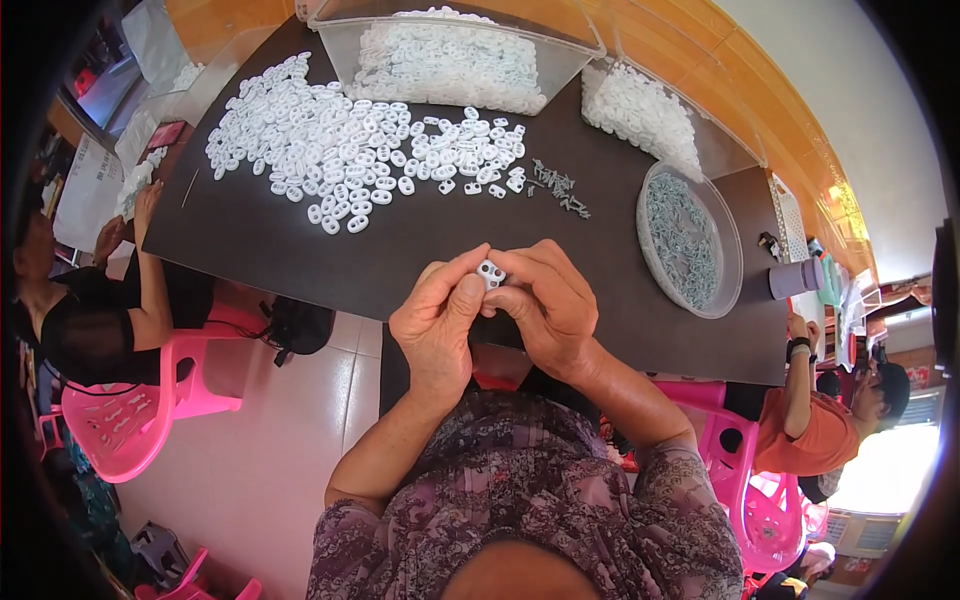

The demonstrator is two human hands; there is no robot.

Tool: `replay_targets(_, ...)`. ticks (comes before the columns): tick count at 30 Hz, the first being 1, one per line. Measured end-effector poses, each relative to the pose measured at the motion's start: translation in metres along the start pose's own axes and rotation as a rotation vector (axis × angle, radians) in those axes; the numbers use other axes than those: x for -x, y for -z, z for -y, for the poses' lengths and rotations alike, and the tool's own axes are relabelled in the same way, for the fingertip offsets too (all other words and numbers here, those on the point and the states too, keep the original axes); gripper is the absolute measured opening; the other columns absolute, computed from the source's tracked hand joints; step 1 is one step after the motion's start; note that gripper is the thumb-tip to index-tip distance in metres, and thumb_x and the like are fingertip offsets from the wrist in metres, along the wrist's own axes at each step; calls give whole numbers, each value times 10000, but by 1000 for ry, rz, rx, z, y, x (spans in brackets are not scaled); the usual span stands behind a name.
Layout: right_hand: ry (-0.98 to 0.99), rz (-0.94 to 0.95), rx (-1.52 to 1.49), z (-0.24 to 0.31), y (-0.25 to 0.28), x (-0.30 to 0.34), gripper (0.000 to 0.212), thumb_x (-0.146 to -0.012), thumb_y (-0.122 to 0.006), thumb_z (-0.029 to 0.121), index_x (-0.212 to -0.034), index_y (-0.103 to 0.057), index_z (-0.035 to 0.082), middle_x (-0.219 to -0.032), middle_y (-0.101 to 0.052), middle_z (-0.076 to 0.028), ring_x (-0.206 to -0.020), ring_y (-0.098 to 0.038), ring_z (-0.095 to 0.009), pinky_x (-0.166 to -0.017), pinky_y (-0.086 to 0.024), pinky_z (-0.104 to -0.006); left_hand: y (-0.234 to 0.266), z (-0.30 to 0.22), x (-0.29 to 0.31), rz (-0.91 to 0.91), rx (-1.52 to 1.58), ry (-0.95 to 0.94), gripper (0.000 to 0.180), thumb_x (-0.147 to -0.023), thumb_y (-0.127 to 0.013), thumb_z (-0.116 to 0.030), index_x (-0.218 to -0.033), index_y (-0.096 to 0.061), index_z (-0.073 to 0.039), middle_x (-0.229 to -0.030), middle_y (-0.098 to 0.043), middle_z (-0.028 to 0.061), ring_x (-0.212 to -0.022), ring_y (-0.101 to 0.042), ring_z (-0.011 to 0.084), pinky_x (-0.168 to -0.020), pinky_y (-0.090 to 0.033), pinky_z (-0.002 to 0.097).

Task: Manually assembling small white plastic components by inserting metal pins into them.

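Just beyond the table's near edge, my left hand (440,318) and my right hand (548,305) meet with bent fingers. Between their fingertips they pinch a small white plastic piece (490,272) with dark round holes. Fingers partly hide it, so I cannot tell whether it is one part or more. A large heap of white oval two-hole pieces (320,135) lies on the dark table (300,250), beyond my hands to the left. Closer to the middle is a smaller group of squarer white pieces (468,150). Several grey screws (560,188) lie loose right of that group.
A clear bin (440,65) of white pieces stands at the far side, with another bin (645,115) right of it. A round clear tub (720,290) holds many screws. A grey-purple cup (795,278) stands far right. People sit at left and right on pink chairs (185,385).
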State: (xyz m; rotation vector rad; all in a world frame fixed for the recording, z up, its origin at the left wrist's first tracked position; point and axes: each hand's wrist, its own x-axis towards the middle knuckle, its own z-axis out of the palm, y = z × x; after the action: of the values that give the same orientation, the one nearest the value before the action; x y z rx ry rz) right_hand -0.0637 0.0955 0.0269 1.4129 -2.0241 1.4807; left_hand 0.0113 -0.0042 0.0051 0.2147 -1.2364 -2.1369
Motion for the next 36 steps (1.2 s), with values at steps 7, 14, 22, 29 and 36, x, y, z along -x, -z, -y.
replay_targets(7,15,-77,-12,5,-10,3,297,-727,-669,-27,-1016,-608,-54,-889,-606,-123,-666,-521,-167,-544,-428,-261,-6,2,7,-49,-59,-86,211,-925,-527,-90,-1081,-592,36,-839,-509,-9,-714,-469,46,-626,-405,176)
replay_targets(14,40,-113,-7,4,-15,6,286,-730,-666,-28,-1009,-609,-58,-883,-601,-127,-650,-516,-165,-544,-429,-257,-7,5,10,-78,-39,-97,179,-924,-539,-128,-1007,-600,19,-888,-542,-10,-796,-454,44,-730,-377,180)
replay_targets(22,-36,-67,-39,12,-16,3,310,-751,-674,14,-1044,-587,-40,-881,-592,-105,-678,-511,-158,-578,-437,-251,-5,1,12,-127,-50,-82,195,-927,-531,-130,-1024,-587,30,-905,-578,28,-812,-522,65,-754,-429,210)
replay_targets(29,-15,-141,-15,10,-21,9,238,-823,-649,107,-1004,-561,-20,-882,-592,-110,-692,-520,-178,-589,-442,-262,-9,-2,17,-101,-58,-77,189,-931,-521,-120,-1027,-589,28,-898,-547,13,-826,-490,60,-767,-402,203)
replay_targets(36,95,-190,48,8,-23,13,238,-851,-616,154,-996,-548,-22,-869,-592,-126,-694,-527,-215,-585,-443,-290,-10,2,21,-92,-108,-135,179,-931,-523,-129,-1008,-587,19,-843,-484,-14,-789,-426,56,-750,-363,199)
